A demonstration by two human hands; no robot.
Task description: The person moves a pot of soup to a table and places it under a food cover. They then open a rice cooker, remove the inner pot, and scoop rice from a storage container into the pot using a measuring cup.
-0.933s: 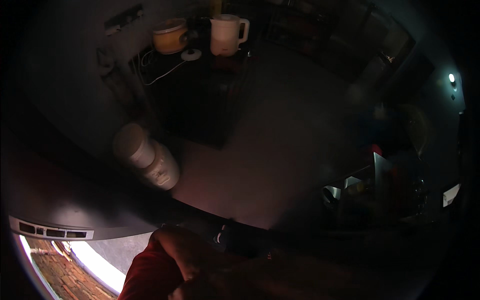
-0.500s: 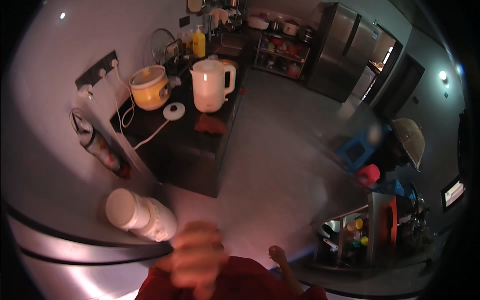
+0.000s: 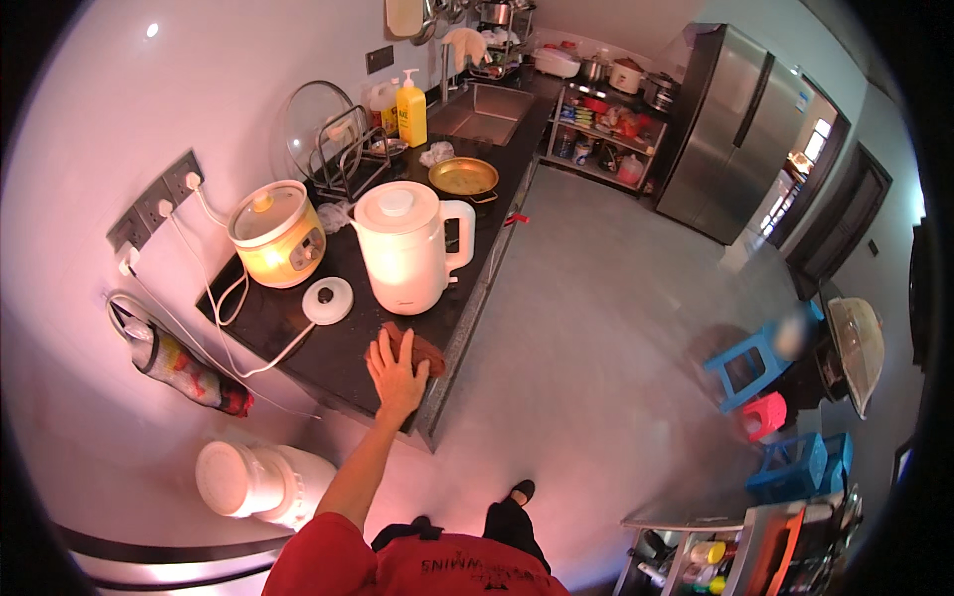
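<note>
My left hand point(image 3: 396, 379) reaches over the front end of the dark counter point(image 3: 343, 350). Its fingers are spread on top of a crumpled reddish-brown cloth point(image 3: 429, 358), touching it, and the palm hides part of the cloth. Just beyond stands a white electric kettle point(image 3: 402, 253), lid on, handle toward the right. Left of the kettle lies its round white power base point(image 3: 328, 300) with a cord. A yellow and white electric pot point(image 3: 276, 238) with a glass lid is by the wall. My right hand is out of view.
Farther along the counter are a golden pan point(image 3: 464, 177), a yellow pump bottle point(image 3: 411, 111), a lid rack point(image 3: 348, 159) and a sink point(image 3: 487, 114). White canisters point(image 3: 263, 482) stand below left. Blue stools point(image 3: 745, 368) and a pink stool point(image 3: 763, 415) are on the right.
My left hand has moved forward from in front of my body onto the cloth. My right hand has left the view. The view has shifted, bringing the counter closer.
</note>
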